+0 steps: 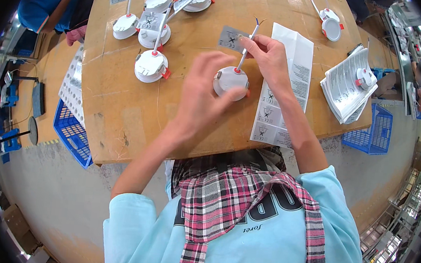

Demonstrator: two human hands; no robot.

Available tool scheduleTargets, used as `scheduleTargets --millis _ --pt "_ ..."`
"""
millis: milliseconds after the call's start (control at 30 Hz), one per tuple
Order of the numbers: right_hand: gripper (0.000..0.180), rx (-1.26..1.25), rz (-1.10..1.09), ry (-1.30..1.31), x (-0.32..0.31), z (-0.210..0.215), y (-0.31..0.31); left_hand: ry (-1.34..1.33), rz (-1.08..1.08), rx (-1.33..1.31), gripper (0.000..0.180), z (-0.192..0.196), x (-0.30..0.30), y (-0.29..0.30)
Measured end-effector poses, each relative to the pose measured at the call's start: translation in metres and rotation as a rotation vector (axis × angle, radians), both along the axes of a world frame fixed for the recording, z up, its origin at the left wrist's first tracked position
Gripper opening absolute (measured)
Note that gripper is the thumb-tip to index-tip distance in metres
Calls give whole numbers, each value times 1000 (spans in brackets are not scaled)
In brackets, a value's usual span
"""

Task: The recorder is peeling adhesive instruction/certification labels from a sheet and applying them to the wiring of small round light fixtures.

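In front of me on the table sits a round white downlight (230,85) with red-tipped spring clips. Its white cable (241,63) rises from a red grommet and ends in bare coloured wires. A silver label (230,38) sticks out to the left of the cable like a flag. My right hand (271,59) pinches the label where it meets the cable. My left hand (197,95), somewhat blurred, hovers at the downlight's left side with thumb and fingers apart; whether it touches the housing I cannot tell. Under my right forearm lies a sheet of labels (290,63).
Several similar downlights (151,66) with flagged cables stand at the far left. One downlight (331,28) lies at the far right. A stack of label sheets (344,88) bears a small white fitting (365,77). Blue crates (72,132) flank the table. A person in blue (49,2) stands far left.
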State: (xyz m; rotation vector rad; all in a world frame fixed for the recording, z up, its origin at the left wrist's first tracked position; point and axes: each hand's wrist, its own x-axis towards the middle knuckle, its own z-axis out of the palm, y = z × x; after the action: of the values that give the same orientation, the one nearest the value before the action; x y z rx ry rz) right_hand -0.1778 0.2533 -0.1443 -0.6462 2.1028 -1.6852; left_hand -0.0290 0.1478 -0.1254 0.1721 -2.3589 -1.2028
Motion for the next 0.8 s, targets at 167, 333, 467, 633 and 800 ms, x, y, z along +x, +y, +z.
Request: scheduleTargets --millis 167,333,467,633,800 --pt "32 32 18 -4 0 9 0 -50 -108 -206 41 -28 1 12" --pt "32 23 -16 63 -37 3 12 -105 39 -237 38 -34 -3 -18" --pt "40 369 -333 739 -121 16 53 -82 148 -256 35 -35 -7 -55" --pt "67 960 -489 983 -199 -12 94 -76 305 -409 36 -42 -3 -75" --pt "55 884 -381 1036 -252 -41 142 -2 384 -447 43 -31 -13 -54"
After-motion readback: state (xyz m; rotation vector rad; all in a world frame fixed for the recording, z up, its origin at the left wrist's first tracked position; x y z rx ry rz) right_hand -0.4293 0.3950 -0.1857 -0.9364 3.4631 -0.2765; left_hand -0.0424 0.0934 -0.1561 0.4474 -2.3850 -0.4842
